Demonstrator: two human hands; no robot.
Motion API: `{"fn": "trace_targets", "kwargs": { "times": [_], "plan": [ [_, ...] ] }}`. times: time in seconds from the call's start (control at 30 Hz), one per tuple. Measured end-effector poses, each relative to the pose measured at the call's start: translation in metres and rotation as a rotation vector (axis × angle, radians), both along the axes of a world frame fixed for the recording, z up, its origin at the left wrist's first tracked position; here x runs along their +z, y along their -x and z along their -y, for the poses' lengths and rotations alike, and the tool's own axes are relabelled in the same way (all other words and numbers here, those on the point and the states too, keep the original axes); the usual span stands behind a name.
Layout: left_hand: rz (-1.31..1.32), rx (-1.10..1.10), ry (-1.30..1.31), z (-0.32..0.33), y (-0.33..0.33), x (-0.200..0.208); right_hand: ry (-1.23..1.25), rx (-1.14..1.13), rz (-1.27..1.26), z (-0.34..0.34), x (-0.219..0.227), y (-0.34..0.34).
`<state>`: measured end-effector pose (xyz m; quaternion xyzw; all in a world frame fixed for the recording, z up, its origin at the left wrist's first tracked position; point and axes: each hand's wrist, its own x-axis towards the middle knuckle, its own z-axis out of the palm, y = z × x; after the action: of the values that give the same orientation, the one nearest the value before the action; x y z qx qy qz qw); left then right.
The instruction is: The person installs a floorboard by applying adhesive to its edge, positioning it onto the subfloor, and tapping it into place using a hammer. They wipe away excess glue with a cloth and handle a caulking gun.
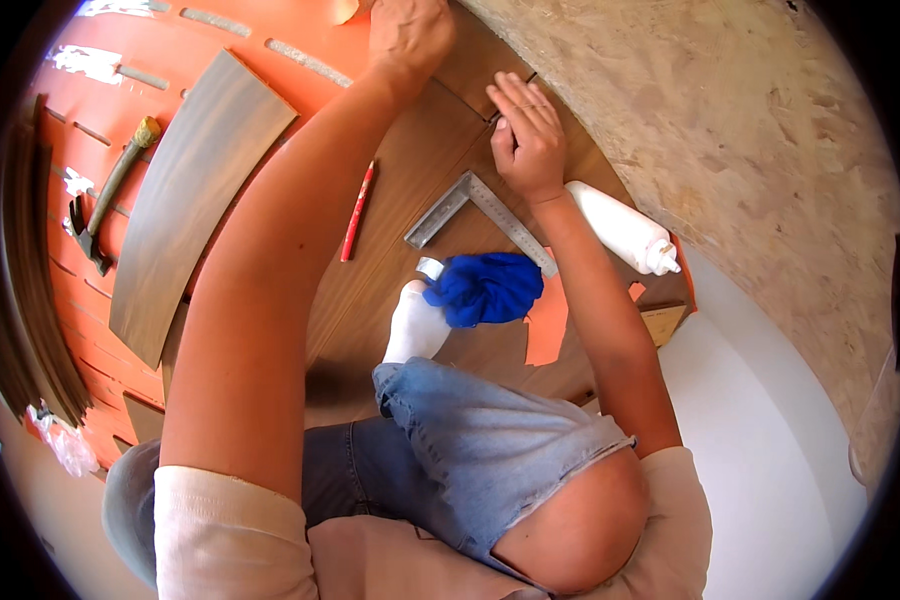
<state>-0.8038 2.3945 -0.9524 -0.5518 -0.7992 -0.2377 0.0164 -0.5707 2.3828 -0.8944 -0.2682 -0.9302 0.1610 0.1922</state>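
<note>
My left hand (410,38) reaches to the far edge of the view over brown wood-look floor planks (390,150), beside a curled orange flap (346,10). The frame's edge cuts off its fingers. With fingers stretched out, my right hand (530,140) lies on the planks at a seam near the board wall. Below it lies a metal try square (485,205). A red pencil (358,212) rests by my left forearm. Close to the right forearm are a white squeeze bottle (620,228) and a bunched blue cloth (485,288).
Orange slotted underlay (205,70) spreads at left, bearing a loose plank (200,190), a claw hammer (115,195) and stacked planks (15,270). A particle-board wall (730,110) bounds the right. An orange strip (547,320) lies near my socked foot (415,325).
</note>
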Motion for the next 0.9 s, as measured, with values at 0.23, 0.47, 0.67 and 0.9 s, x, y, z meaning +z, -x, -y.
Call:
{"fn": "trace_targets", "kwargs": {
  "times": [0.23, 0.47, 0.67, 0.9],
  "plan": [
    [0.128, 0.051, -0.052, 0.009, -0.002, 0.009, -0.013, -0.142, 0.14, 0.021, -0.01, -0.002],
    [0.112, -0.074, -0.069, 0.001, 0.011, -0.006, 0.005, -0.089, 0.159, 0.023, -0.005, 0.001],
    [0.07, -0.07, 0.038, 0.001, 0.015, -0.004, 0.015, -0.048, 0.154, 0.023, -0.005, 0.001],
    [0.135, -0.042, 0.107, 0.016, 0.001, 0.009, -0.032, -0.083, 0.129, 0.024, -0.007, -0.001]
  ]
}}
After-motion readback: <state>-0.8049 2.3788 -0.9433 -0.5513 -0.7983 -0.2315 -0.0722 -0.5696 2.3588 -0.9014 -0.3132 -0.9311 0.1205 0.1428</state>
